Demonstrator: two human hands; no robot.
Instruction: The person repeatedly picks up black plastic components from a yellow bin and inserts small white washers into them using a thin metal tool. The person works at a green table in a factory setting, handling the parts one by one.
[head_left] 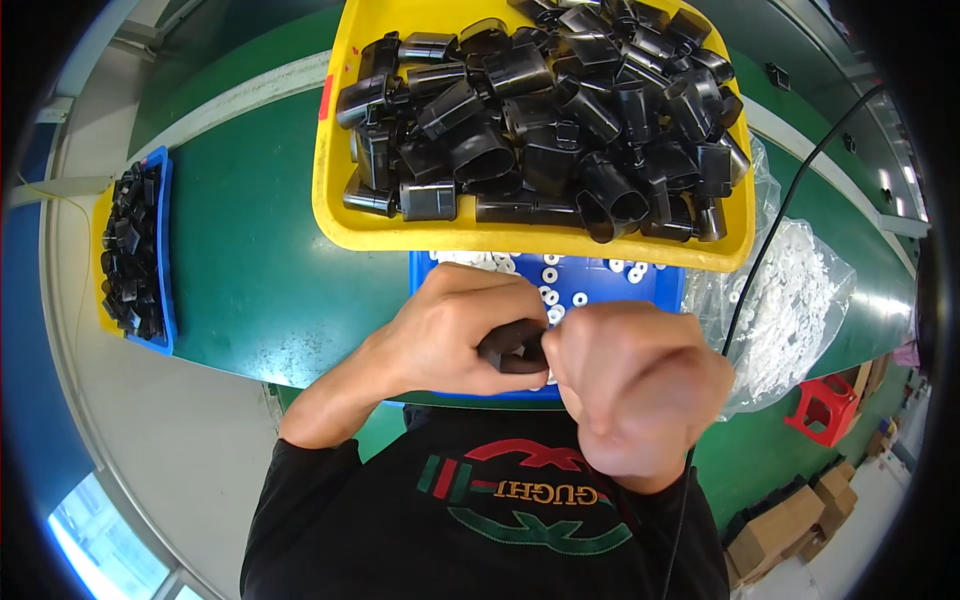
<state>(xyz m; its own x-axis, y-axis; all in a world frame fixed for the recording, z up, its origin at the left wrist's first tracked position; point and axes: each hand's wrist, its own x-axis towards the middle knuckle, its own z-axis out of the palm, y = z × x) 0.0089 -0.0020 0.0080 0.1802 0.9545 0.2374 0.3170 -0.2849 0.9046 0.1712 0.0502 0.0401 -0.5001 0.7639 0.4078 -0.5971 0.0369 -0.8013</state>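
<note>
My left hand (455, 330) is closed around a small black plastic housing (510, 350), held just above the near edge of a blue tray (668, 285). My right hand (640, 385) presses its pinched fingertips against the housing's open end; whatever they pinch is hidden. The blue tray holds several small white rings (555, 295). Beyond it sits a yellow bin (335, 150) heaped with several black plastic housings (540, 120).
A green conveyor belt (250, 280) runs under the trays. A clear bag of white rings (800, 300) lies to the right, with a black cable (770, 240) across it. A blue and yellow tray of small black parts (135, 250) sits far left. A red stool (825, 405) stands below right.
</note>
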